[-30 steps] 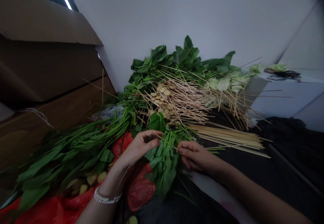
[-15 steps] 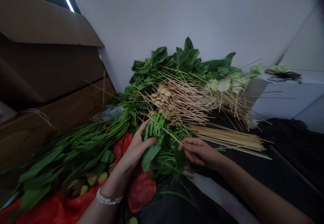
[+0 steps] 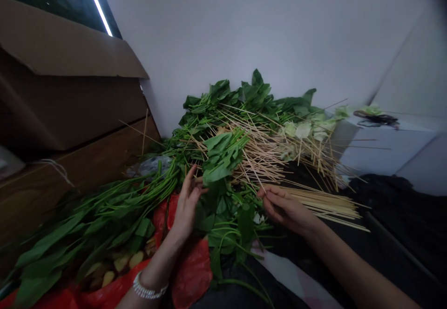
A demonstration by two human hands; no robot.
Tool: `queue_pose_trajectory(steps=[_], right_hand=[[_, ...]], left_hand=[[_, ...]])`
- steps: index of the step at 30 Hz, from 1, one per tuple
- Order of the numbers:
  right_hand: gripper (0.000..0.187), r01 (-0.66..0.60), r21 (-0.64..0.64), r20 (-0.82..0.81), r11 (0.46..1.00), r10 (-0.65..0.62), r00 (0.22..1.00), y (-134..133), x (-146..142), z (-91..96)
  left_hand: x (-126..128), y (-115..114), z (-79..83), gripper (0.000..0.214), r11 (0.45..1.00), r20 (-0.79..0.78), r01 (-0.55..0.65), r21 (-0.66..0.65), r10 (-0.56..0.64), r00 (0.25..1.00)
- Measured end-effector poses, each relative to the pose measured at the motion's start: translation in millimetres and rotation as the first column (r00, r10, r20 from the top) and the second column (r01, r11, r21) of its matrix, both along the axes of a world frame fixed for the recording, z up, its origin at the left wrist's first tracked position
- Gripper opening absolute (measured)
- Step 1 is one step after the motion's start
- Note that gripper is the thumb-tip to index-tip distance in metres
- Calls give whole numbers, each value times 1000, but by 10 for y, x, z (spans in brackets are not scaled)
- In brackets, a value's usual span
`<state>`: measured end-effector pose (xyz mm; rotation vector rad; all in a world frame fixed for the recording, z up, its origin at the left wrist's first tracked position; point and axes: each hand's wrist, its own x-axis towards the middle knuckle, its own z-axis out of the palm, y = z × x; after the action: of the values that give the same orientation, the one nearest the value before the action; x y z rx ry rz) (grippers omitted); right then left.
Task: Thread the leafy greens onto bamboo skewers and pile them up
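My right hand (image 3: 284, 206) pinches the lower end of a thin wooden skewer (image 3: 259, 178). At its far end a folded bunch of leafy greens (image 3: 223, 155) is held up, in front of skewered potato slices (image 3: 223, 129) that it mostly hides. Left of the bunch, my left hand (image 3: 188, 202), with a pale beaded bracelet at the wrist, is open and empty, fingers apart. Loose stems and leaves (image 3: 226, 234) lie below, between both hands. Beside my right hand rests a row of bare skewers (image 3: 328, 204).
Long-stemmed greens (image 3: 104, 220) spread at left over a red plastic bag (image 3: 192, 272) and cut potato chunks (image 3: 122, 261). Filled skewers (image 3: 261, 160) are heaped against the wall, with greens (image 3: 251, 97) behind and pale leaves (image 3: 303, 130) at right. A cardboard box (image 3: 77, 104) stands at left.
My left hand has let go of the greens and drawn back slightly left and down. The bunch on the skewer has risen, leaves now folded over the end. The view has shifted slightly.
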<state>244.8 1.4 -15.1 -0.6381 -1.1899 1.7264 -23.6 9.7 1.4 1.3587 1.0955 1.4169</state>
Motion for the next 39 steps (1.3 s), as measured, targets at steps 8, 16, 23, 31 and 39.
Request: queue_pose_trajectory(steps=[8,16,23,31,39], right_hand=[[21,68,-8,-87,998,-69,994,77,13,84],[24,308,135,33,942,-315,949,250,338,640],[23,600,532,52,597,-731,681,910,726,1274],[29,594,680,352,431,-902,251,1699,945,1295],[32,435,707,623,557,-782,-13,2068,970,1133]], left_hand=[[75,-60,-247,62,917,-728,186,352,144,671],[-10,60,-359,44,862,-754,178,474,293,588],[-58,117,-471,45,843,-746,154,515,353,565],[-88,158,-523,46,835,-738,146,531,371,563],[-62,140,-513,43,846,-746,159,509,342,571]])
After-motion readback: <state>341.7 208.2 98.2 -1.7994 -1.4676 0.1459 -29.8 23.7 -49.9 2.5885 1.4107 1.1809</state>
